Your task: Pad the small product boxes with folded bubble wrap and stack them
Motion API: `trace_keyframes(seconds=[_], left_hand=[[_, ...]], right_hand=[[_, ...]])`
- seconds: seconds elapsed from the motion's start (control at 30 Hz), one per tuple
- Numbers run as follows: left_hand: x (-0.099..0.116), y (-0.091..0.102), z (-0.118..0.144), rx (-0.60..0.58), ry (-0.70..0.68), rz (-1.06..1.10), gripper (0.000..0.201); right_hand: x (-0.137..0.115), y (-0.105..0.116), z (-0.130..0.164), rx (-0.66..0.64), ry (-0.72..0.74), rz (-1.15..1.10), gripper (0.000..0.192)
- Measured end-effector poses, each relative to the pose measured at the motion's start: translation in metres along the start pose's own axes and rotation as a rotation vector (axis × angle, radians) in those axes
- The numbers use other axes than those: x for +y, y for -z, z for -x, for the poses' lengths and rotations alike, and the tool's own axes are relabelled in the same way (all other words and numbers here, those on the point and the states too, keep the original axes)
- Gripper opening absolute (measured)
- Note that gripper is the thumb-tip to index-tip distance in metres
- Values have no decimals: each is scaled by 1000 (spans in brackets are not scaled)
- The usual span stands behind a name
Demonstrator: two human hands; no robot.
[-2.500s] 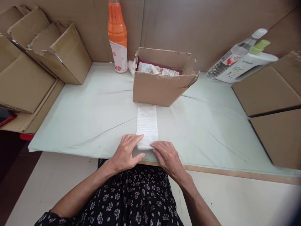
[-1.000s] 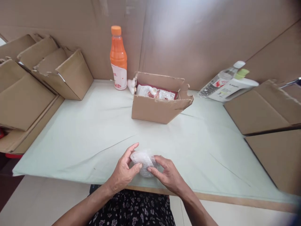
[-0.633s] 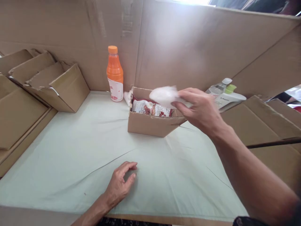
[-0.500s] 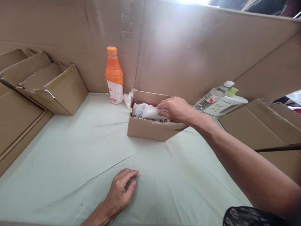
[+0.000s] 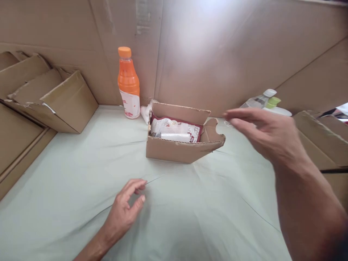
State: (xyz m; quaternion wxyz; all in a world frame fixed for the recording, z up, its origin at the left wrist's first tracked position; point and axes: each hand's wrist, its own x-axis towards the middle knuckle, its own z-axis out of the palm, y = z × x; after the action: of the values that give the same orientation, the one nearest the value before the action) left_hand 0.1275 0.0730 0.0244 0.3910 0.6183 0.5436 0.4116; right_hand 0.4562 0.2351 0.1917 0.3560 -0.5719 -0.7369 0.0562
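A small open cardboard box (image 5: 174, 150) stands on the pale green cloth (image 5: 190, 203), its right-hand end cut low and notched. Inside lie a white cylinder-shaped item (image 5: 175, 137) and a white-and-red printed packet (image 5: 193, 131). My right hand (image 5: 269, 134) hovers to the right of the box, fingers stretched out and nothing visible in it. Nearer to me, my left hand (image 5: 123, 206) is over the cloth, thumb and fingers apart, holding nothing. Behind my right hand, a clear plastic bottle (image 5: 259, 100) and a white bottle with a green cap (image 5: 273, 102) are partly hidden.
An orange-capped drink bottle (image 5: 129, 81) stands upright by the cardboard back wall (image 5: 190, 65). Crumpled white plastic (image 5: 145, 114) sits between it and the box. Cardboard boxes (image 5: 72, 101) line the left side, and another cardboard box (image 5: 318, 141) is at the right.
My right hand has let go of the white item, leaving it in the box, and has moved up and right. My left hand has shifted slightly left and away from me.
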Motion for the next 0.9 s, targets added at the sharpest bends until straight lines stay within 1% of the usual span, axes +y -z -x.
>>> trace_keyframes(seconds=[0.03,0.07,0.1,0.13,0.17,0.23,0.27,0.33,0.37,0.4,0.43,0.47,0.5,0.57,0.6,0.63,0.67,0.7,0.73,0.77,0.83,0.87,0.9], left_hand=[[2,5,-9,29,46,3,32],[4,8,-19,54,87,13,37],[6,9,-31,76,120,30,43],[7,7,-44,91,143,53,50],[9,3,-57,97,155,81,58],[11,-8,-83,90,153,142,69],[12,-15,-95,90,144,169,72],[15,-25,-111,122,116,213,70],[16,-29,-116,148,103,226,67],[16,-30,-118,170,92,230,65],[16,-31,-118,181,85,226,63],[14,-30,-117,178,79,217,62],[12,-29,-115,167,75,205,62],[3,-28,-109,146,70,186,64],[-2,-28,-106,144,69,182,64],[-8,-30,-104,146,70,179,64],[-14,-32,-101,154,72,173,64],[-20,-35,-100,168,74,159,63],[-26,-38,-98,185,72,135,62],[-31,-41,-97,201,67,106,61],[-39,-46,-94,227,52,45,61],[-42,-48,-93,232,45,24,60],[-44,-49,-92,229,40,11,60]], right_hand=[[10,6,18,136,-57,-21,19],[20,8,35,225,-124,-57,17],[29,4,50,247,-186,-94,18],[38,-4,63,199,-238,-124,21],[45,-16,73,105,-272,-151,28],[53,-48,82,-115,-294,-207,46],[54,-65,82,-191,-295,-250,53],[52,-92,80,-253,-301,-351,62],[50,-99,79,-262,-306,-381,62],[48,-101,79,-267,-303,-389,62],[45,-98,80,-262,-291,-372,61],[43,-89,81,-239,-270,-338,59],[40,-77,82,-196,-241,-299,57],[31,-45,79,-58,-157,-227,51],[25,-29,73,4,-103,-193,45],[17,-16,62,32,-41,-154,38],[8,-6,49,13,26,-109,31],[-2,-1,32,-54,94,-63,28],[-13,0,14,-159,157,-17,28],[-23,-5,-4,-289,213,35,29],[-40,-26,-38,-564,283,168,38],[-46,-40,-51,-693,291,252,43],[-50,-54,-61,-810,290,339,43]])
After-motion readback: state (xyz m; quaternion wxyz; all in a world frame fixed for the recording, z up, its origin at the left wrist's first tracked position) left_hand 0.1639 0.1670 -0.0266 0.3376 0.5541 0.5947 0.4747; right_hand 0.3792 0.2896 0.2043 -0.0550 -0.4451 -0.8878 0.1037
